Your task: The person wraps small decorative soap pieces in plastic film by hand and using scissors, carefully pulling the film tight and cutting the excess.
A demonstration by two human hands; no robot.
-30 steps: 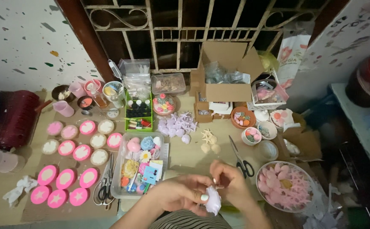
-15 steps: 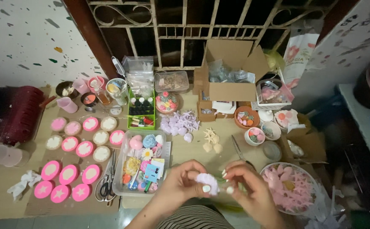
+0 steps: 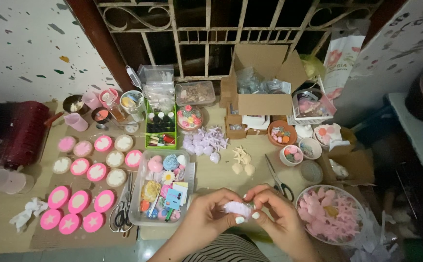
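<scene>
My left hand [image 3: 210, 217] and my right hand [image 3: 273, 213] meet low in the middle of the view, both pinching one small pale lilac piece [image 3: 237, 208] between the fingertips. The piece is soft-looking and partly covered by my fingers. Just left of my left hand stands a clear plastic tray [image 3: 138, 199] full of small colourful bits. Scissors [image 3: 275, 177] lie on the floor just above my right hand.
Pink and cream round moulds [image 3: 90, 172] lie in rows at left, with a second pair of scissors [image 3: 122, 211] beside them. A bowl of pink star shapes [image 3: 329, 213] sits at right. An open cardboard box [image 3: 261, 90], small bowls and lilac shapes [image 3: 203, 142] lie farther back.
My hands have drawn together and lowered the pale piece, which hung upright from my fingers a second ago and now lies flat between both hands. The view has shifted slightly.
</scene>
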